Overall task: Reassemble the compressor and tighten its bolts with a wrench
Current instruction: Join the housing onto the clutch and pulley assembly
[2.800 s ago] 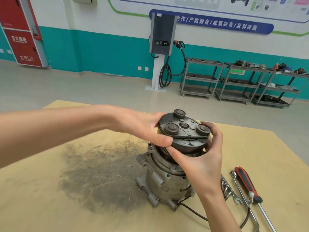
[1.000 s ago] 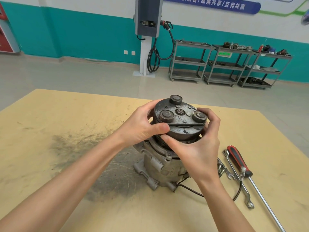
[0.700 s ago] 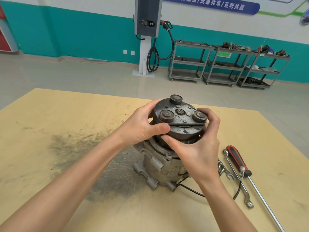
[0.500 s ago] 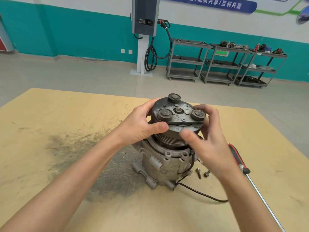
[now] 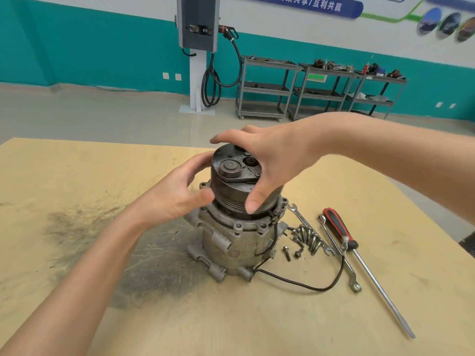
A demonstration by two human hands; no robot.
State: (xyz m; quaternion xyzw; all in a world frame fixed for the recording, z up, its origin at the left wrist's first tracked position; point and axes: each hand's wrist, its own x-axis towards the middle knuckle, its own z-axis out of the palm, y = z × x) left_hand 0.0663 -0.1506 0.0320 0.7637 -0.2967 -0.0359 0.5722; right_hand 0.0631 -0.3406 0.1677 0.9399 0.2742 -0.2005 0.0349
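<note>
The compressor stands upright near the middle of the desk, its long axis vertical and its dark pulley end facing up. The left hand cups the pulley's left side, fingers curled against it. The right hand lies over the top, thumb pressed on the grooved rim. Just right of the body lie loose bolts, a wrench and a red-handled screwdriver.
</note>
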